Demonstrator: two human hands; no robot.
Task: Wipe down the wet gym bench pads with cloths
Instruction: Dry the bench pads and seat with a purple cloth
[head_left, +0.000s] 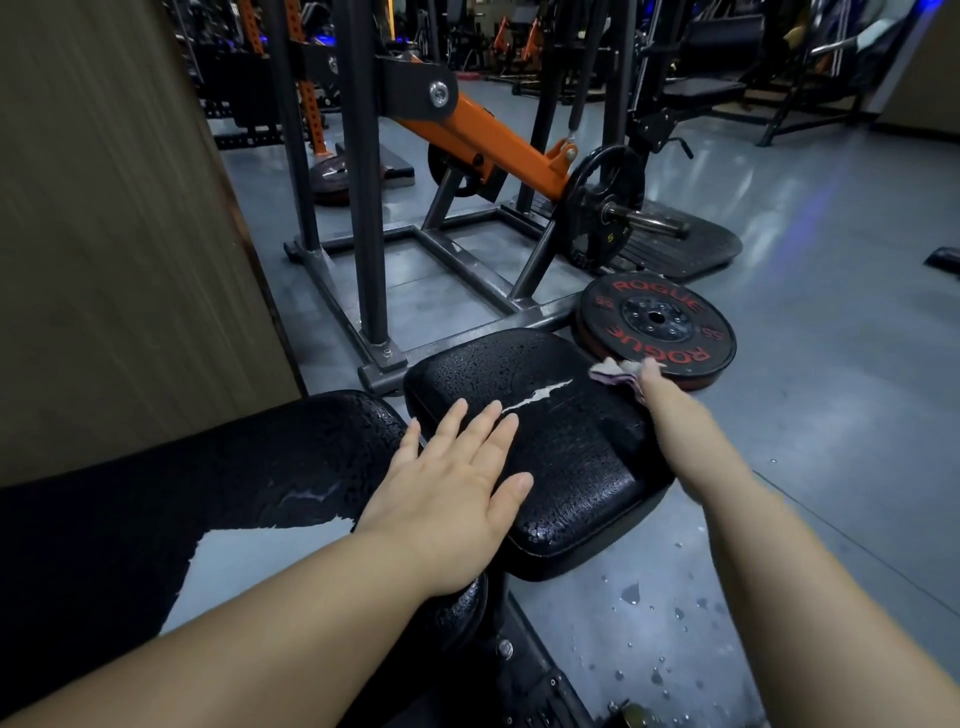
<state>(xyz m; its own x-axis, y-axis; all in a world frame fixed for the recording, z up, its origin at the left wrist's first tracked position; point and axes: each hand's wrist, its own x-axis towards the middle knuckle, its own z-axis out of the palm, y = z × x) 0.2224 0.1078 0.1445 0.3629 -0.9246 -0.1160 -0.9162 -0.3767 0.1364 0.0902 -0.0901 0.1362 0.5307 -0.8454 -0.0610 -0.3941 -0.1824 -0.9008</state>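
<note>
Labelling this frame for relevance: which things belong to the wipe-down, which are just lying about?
Job: seat pad, back pad, cloth gripped by right hand, left hand flat on seat pad.
Lying about: Rogue plate, orange lever machine.

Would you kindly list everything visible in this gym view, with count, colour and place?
seat pad: one, black, wet, centre.
back pad: one, black, wet, lower left.
cloth: one, pale, at the seat pad's far right edge.
bumper plate: one, black with red lettering, flat on the floor beyond the seat pad.
machine arm: one, orange, upper centre.
weight plate: one, black, at the machine arm's end.
wood panel: one, brown, left.
water drops: several, clear, lower right.
left hand: flat on the seat pad.
right hand: gripping the cloth.
</note>
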